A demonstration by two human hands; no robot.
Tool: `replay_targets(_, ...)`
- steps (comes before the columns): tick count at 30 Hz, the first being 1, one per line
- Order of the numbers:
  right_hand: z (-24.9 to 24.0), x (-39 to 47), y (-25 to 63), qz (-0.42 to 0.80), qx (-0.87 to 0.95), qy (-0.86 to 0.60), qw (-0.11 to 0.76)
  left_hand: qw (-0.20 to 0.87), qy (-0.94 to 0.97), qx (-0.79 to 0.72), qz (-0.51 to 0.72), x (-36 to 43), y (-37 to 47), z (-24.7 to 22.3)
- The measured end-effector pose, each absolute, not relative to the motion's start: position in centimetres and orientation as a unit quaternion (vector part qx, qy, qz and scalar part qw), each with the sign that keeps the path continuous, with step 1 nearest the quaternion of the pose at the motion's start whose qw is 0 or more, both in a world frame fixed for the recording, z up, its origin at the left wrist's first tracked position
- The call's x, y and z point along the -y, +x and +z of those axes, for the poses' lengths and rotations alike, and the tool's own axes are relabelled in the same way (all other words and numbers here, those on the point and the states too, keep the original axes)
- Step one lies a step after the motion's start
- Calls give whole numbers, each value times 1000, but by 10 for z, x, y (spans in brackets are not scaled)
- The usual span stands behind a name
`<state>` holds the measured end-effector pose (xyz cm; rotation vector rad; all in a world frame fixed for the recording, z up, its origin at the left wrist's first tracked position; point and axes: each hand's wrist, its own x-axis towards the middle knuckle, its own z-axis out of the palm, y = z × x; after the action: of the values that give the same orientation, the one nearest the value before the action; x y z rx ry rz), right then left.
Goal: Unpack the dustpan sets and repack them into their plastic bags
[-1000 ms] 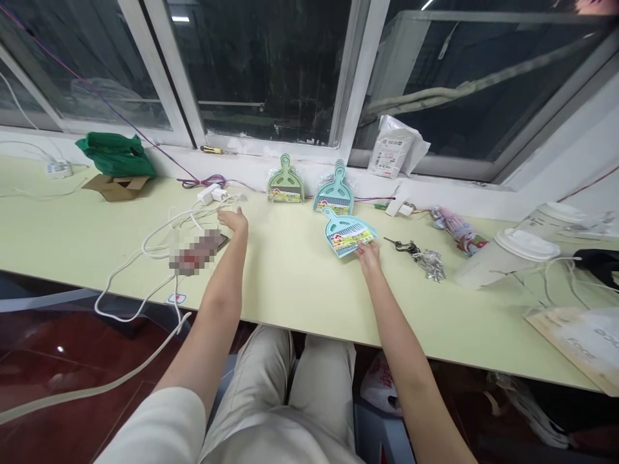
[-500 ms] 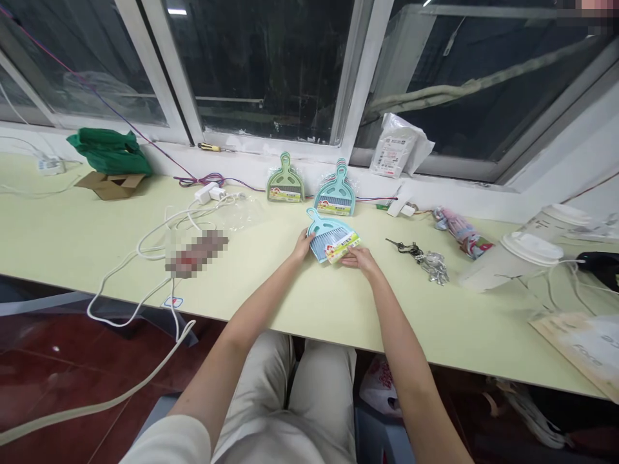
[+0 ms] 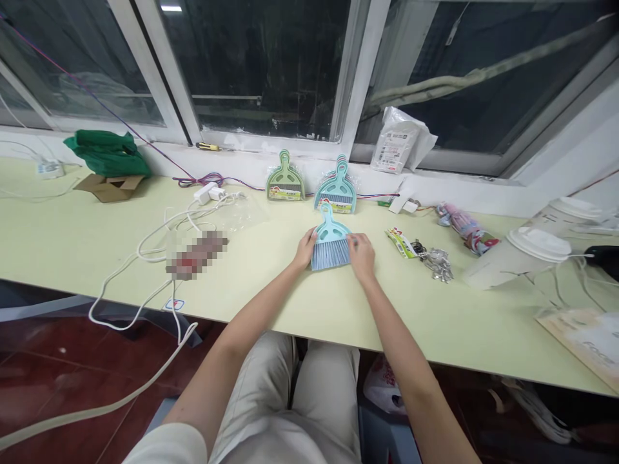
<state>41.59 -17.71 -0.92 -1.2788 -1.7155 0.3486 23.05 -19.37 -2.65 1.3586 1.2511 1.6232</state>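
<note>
A light blue hand brush (image 3: 331, 254) with grey-blue bristles, nested in a matching dustpan, is held over the table in front of me. My left hand (image 3: 305, 250) is closed on its left edge. On the opposite edge, my right hand (image 3: 362, 256) is closed with thumb and fingers at the rim. The set's handle loop points away from me. A green and yellow label card (image 3: 401, 243) lies to the right, partly over a bunch of keys (image 3: 438, 263). Behind stand a packaged green dustpan set (image 3: 284, 177) and several packaged blue ones (image 3: 335, 187), leaning on the wall.
White cables (image 3: 140, 248) and a blurred-out object (image 3: 196, 254) lie left. Farther left are an open cardboard box (image 3: 113, 187) and a green cloth bag (image 3: 106, 153). White cups (image 3: 517, 258) and a folded umbrella (image 3: 464, 227) sit right. The table's front edge runs before my lap.
The label card has come off the brush and dustpan and now lies by the keys. My right hand is back at the set's right edge, and the set is turned more upright.
</note>
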Motion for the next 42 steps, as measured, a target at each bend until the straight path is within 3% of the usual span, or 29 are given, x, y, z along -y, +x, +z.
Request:
replay_targets(4, -5, 195, 389, 45, 747, -509, 426, 295, 597, -446, 598, 215, 248, -14)
replay_targets(8, 3, 192, 399, 74, 706, -524, 470, 298, 598, -459, 586, 212, 247, -9)
replay_targets(12, 18, 181, 428, 102, 670, -533, 507, 235, 528, -579, 575, 193, 216, -9)
replay_targets(21, -1, 164, 469, -11, 712, -667, 218, 108, 518, -812, 246, 197, 150, -3)
replay_targets(26, -10, 166, 462, -40, 715, -678, 165, 17, 520, -815, 253, 199, 155, -6)
replay_targets(30, -5, 167, 459, 5, 720, -682, 124, 39, 533, -814, 230, 199, 154, -5)
replay_targets(33, -1, 169, 454, 46, 716, -681, 145, 53, 538, -817, 201, 200, 156, -3)
replay_targets(38, 1, 177, 430, 80, 709, -637, 291, 61, 657, -726, 195, 207, 191, -8)
replay_targets(42, -5, 181, 415, 74, 768, -569, 284, 49, 799, -565, 203, 216, 227, -12)
